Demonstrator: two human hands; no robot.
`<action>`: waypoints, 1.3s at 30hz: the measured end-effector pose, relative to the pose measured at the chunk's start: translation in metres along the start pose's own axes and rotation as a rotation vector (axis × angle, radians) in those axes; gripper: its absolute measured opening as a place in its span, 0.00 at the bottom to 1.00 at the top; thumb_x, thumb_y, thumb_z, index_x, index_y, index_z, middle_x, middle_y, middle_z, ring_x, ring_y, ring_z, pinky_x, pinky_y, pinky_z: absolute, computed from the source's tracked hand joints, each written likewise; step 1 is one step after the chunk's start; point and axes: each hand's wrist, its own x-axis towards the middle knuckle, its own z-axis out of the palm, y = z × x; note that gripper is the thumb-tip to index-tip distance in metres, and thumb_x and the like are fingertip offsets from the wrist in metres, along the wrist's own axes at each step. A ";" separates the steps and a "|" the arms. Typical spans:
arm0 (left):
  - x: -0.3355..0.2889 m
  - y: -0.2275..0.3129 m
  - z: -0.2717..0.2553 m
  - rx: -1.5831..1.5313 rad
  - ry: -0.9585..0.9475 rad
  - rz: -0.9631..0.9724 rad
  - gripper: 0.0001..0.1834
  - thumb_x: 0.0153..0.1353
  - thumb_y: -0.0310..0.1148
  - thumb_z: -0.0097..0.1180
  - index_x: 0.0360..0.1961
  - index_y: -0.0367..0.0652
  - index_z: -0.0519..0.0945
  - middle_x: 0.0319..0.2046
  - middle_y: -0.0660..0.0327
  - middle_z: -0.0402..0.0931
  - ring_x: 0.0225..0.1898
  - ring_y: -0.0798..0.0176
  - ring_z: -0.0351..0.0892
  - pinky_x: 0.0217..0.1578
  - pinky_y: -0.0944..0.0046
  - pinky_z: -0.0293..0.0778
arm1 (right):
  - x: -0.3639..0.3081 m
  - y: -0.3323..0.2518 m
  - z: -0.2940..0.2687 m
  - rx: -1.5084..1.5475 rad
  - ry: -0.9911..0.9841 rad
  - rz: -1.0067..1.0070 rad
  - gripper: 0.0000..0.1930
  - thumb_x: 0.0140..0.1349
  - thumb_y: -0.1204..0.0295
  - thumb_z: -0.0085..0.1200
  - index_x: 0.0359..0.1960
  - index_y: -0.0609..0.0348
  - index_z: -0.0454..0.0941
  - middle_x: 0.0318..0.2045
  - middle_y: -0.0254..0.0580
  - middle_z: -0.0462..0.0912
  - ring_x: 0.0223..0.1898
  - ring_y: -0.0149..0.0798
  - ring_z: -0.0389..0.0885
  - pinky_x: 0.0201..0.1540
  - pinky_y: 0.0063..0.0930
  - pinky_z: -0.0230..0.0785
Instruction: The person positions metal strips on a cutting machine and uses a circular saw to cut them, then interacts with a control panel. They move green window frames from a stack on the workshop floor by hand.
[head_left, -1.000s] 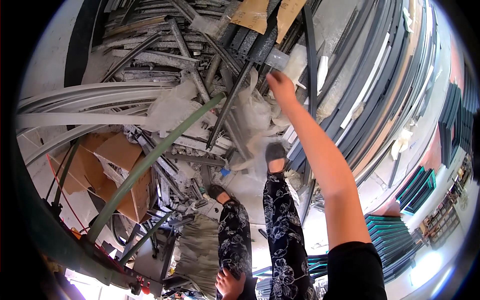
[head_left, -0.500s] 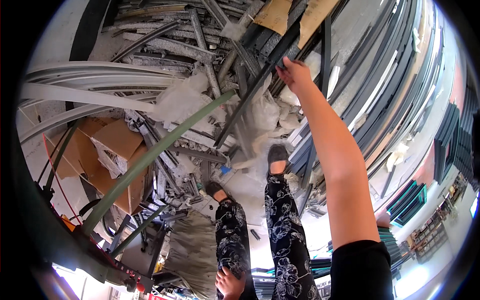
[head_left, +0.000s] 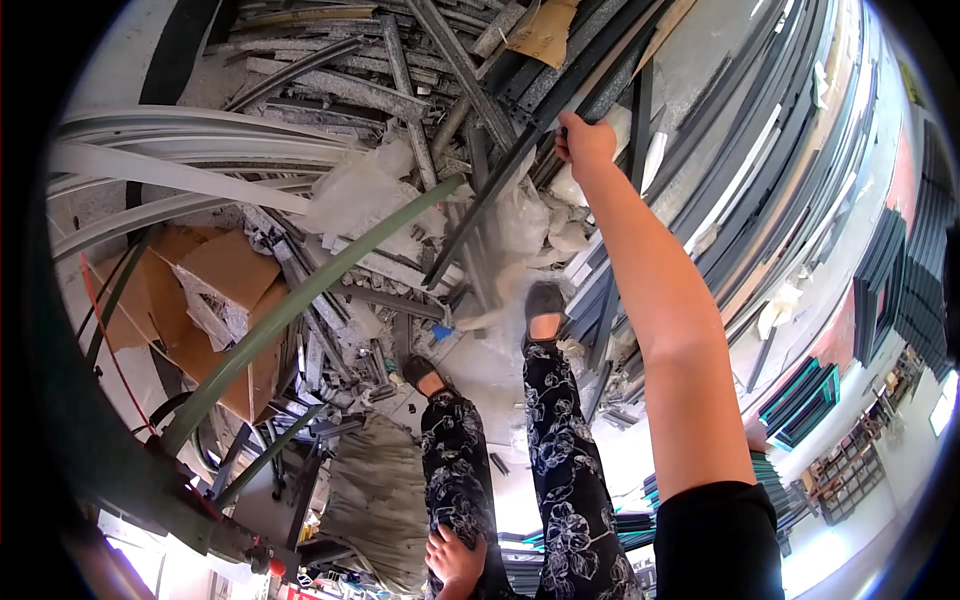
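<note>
My right hand [head_left: 588, 142] reaches far forward, its fingers curled round the end of a dark metal profile [head_left: 612, 88] that slants up and away to the right. Just left of that hand, a long dark bar [head_left: 485, 205] runs diagonally across the scrap heap. My left hand [head_left: 455, 558] rests on my left thigh with its fingers spread, holding nothing. A piece of brown cardboard [head_left: 543, 35] lies on the dark profiles beyond my right hand. Crumpled clear plastic [head_left: 525, 215] sits below it.
Metal offcuts [head_left: 330, 95] are heaped at the far left. A green bar [head_left: 310, 300] crosses the left side above an open cardboard box [head_left: 225, 275]. Long pale strips [head_left: 200, 155] lie beyond it. Long profiles [head_left: 770, 180] are stacked on the right. My feet stand among scraps.
My right hand's fingers have closed further round the profile. The profile and the brown strip beside it have shifted to the right. The whole view has moved slightly; my left hand stays on the thigh.
</note>
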 end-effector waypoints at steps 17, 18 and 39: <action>-0.010 -0.023 -0.016 -0.189 0.053 -0.021 0.38 0.45 0.62 0.61 0.46 0.39 0.72 0.46 0.48 0.74 0.52 0.44 0.74 0.49 0.47 0.72 | -0.251 -0.213 -0.141 -0.092 0.198 -0.217 0.12 0.58 0.67 0.60 0.34 0.56 0.69 0.18 0.32 0.71 0.14 0.26 0.65 0.14 0.22 0.54; -0.010 -0.029 -0.015 -0.223 0.044 -0.017 0.38 0.45 0.61 0.61 0.47 0.39 0.72 0.46 0.48 0.74 0.52 0.44 0.74 0.50 0.47 0.72 | -0.269 -0.228 -0.156 -0.099 0.223 -0.199 0.12 0.57 0.67 0.60 0.34 0.56 0.69 0.17 0.31 0.70 0.13 0.26 0.64 0.14 0.21 0.53; -0.316 0.373 -0.530 -0.663 0.347 1.337 0.42 0.51 0.60 0.62 0.51 0.29 0.72 0.47 0.36 0.76 0.53 0.39 0.75 0.54 0.50 0.70 | -0.430 -0.399 -0.216 0.114 0.232 -0.356 0.12 0.56 0.67 0.57 0.25 0.66 0.75 0.17 0.40 0.77 0.18 0.34 0.75 0.21 0.30 0.64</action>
